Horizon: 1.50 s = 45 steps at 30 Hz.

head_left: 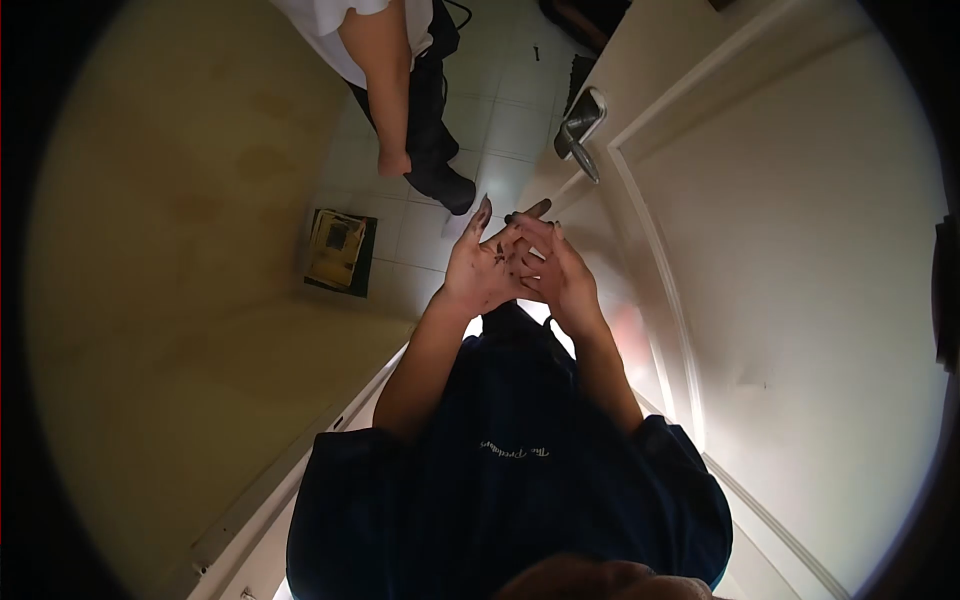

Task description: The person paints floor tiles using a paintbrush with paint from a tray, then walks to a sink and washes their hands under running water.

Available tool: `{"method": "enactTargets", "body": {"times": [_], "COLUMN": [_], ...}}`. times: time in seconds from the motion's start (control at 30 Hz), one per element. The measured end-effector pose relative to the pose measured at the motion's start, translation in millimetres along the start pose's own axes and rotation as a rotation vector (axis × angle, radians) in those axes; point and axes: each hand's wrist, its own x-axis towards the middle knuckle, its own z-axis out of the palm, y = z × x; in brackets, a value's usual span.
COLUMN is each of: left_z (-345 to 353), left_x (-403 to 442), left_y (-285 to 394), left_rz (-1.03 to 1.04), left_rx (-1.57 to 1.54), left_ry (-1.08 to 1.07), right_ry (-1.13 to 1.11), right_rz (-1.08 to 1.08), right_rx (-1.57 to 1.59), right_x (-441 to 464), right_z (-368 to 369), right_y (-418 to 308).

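Observation:
My left hand (482, 268) is held up in front of my dark shirt (520, 400), palm showing and thumb stretched out. Dark smudges mark its palm and fingertips. Against it rests my right hand (570, 272), its fingers apart and crossing over the left hand's fingers. Some of the fingers overlap, so their tips are partly hidden. I see no object in either hand.
A white door (780, 250) with a metal handle (582, 135) stands on the right. Ahead, a person in a white top (330, 25) stands on the tiled floor (400, 235). A yellowish framed item (322, 265) is by the left wall (180, 220).

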Motion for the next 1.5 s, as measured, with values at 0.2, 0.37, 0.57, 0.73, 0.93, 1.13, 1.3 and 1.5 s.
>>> {"method": "enactTargets", "body": {"times": [0.2, 0.37, 0.57, 0.73, 0.93, 1.13, 1.3, 1.5], "left_z": [-2, -55, -72, -78, -85, -92, -111, -158], "left_x": [106, 213, 243, 261, 252, 244, 245, 318], "left_y": [32, 33, 26, 19, 12, 17, 64, 135], "left_rz": [0.238, 0.510, 0.706, 0.706, 0.650, 0.598, 0.611, 0.062], "left_rx": [0.526, 0.281, 0.953, 0.851, 1.006, 1.126, 1.418, 1.293], "left_ry": [0.478, 0.623, 0.696, 0.768, 0.691, 0.590, 0.267, 0.726], "right_ry": [0.096, 0.073, 0.153, 0.079, -0.035, -0.004, 0.034, -0.116], "right_rz": [-0.225, -0.265, -0.268, -0.269, -0.305, -0.211, -0.165, -0.145], "right_rx": [-0.658, -0.413, -0.393, -0.354, -0.131, -0.131, -0.042, 0.015], "right_x": [54, 82, 111, 129, 169, 203, 220, 213], "right_z": [-17, -28, -24, -23, -20, -32, -21, -19], "right_y": [-66, -103, -129, -150, -159, -155, -157, -154]}}
